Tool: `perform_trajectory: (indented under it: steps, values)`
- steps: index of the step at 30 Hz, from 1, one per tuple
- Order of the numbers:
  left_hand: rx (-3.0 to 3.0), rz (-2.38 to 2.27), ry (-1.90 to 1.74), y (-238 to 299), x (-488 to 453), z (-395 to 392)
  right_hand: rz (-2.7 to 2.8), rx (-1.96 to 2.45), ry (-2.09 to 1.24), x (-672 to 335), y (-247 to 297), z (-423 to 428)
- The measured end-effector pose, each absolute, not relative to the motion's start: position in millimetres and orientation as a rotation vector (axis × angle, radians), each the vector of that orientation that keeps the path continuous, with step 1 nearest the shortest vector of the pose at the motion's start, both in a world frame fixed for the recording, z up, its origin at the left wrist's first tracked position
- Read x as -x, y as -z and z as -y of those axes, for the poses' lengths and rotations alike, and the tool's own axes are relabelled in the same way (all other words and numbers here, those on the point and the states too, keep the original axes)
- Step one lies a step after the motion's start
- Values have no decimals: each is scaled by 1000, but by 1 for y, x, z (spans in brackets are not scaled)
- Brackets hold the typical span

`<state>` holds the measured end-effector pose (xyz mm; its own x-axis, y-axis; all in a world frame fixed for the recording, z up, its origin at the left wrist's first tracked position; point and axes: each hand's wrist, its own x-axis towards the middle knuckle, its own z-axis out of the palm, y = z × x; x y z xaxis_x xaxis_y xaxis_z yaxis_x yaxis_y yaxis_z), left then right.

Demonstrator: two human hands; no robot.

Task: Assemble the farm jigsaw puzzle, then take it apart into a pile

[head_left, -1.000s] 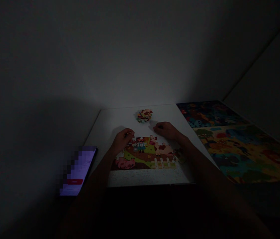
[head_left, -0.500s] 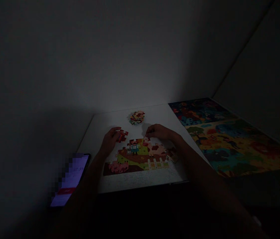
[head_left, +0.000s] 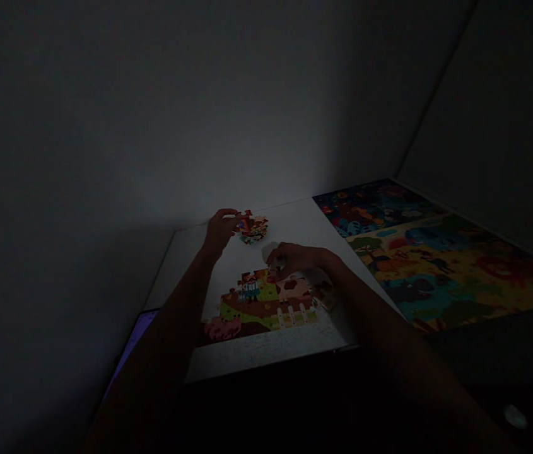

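My left hand reaches the far side of the table. Its fingertips pinch a red jigsaw piece at the edge of a small heap of loose puzzle pieces. My right hand hangs low over the top edge of a part-built farm-scene jigsaw, its fingertips at the pieces. The hand hides part of that edge, and the dim light leaves unclear whether it holds a piece.
The jigsaw lies on a white board or tabletop. A large colourful picture sheet lies to its right. A lit phone is mostly hidden behind my left forearm. Walls rise behind.
My left hand has moved away from me to the heap, carrying the red piece. My right hand has shifted slightly toward me and left. The view has turned slightly, moving the table rightward.
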<state>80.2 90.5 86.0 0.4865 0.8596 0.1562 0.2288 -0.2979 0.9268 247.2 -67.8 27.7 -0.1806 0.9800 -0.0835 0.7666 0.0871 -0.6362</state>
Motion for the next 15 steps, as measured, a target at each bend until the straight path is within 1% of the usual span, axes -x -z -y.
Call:
perform_trajectory:
  steps: [7,15]
  values:
    - [-1838,-1128,-866,-68,-126,-110,2057,1732,-803,-249,-30,69]
    - [-1935,-1167,-839,-45,-127,-118,2069,1679,-808,-252,-27,67]
